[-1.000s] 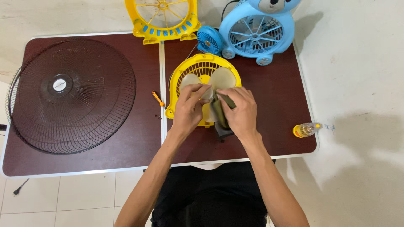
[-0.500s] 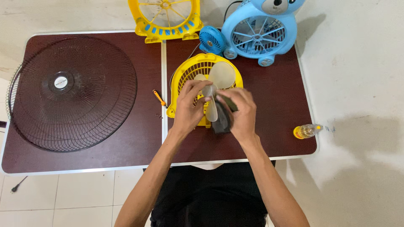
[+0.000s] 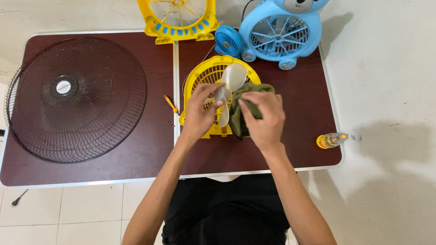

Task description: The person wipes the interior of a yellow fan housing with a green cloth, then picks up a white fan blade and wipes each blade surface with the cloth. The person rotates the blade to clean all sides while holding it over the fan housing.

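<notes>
Nearest, bare forearms rising from a black-clothed lap to the dark brown folding table [image 3: 290, 154], smooth-topped, pale-edged. Left hand [image 3: 199, 113] curled around the hub of a translucent, cream plastic fan blade [image 3: 229, 86], rounded lobes, held over the yellow slotted fan housing [image 3: 204, 75]. Right hand [image 3: 263, 119] pinched on a crumpled olive-green cloth [image 3: 247, 102], pressed against the blade. Just left, a small orange-handled screwdriver [image 3: 171, 105]; at the right edge, a small clear bottle [image 3: 331, 140] lying on its side. Farther left, a large round black wire grille [image 3: 75, 100]. Farthest, a yellow spoked front cover [image 3: 179, 20], a tiny blue fan [image 3: 226, 41], a light-blue animal-shaped fan [image 3: 279, 34].
</notes>
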